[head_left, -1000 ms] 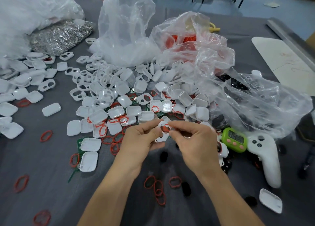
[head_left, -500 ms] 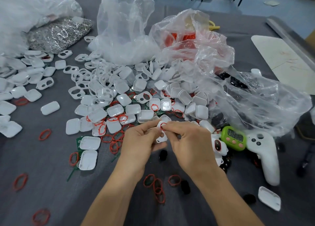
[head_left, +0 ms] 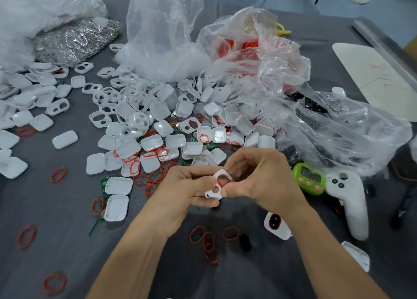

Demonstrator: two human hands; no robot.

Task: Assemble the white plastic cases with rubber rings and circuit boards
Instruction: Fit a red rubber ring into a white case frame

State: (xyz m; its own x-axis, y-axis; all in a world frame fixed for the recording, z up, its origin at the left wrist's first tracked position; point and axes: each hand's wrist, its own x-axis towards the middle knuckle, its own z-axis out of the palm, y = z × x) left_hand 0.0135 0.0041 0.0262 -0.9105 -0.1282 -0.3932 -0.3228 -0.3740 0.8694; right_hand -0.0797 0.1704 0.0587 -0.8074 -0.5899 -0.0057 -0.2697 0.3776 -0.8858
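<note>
Both hands meet over the table's near middle around one white case half point(head_left: 218, 184) with two holes. A red rubber ring point(head_left: 223, 179) lies along the rim of its larger hole. My left hand point(head_left: 180, 192) grips the case from the left. My right hand point(head_left: 259, 177) pinches it from the right, fingertips on the ring. Behind them spreads a heap of white case halves point(head_left: 158, 122) mixed with red rings and green circuit boards point(head_left: 104, 182). Loose red rings point(head_left: 208, 240) lie on the grey cloth below my hands.
Clear plastic bags point(head_left: 162, 39) stand behind the heap, one holding red rings point(head_left: 243, 48). A pile of metal clips point(head_left: 74, 39) lies at the back left. A green timer point(head_left: 309, 178) and a white controller point(head_left: 350, 199) sit to the right. A case with a red ring point(head_left: 276, 224) lies near my right wrist.
Both hands have turned the case half so that its ringed hole faces up, and they have shifted a little toward me. The rest of the table looks the same.
</note>
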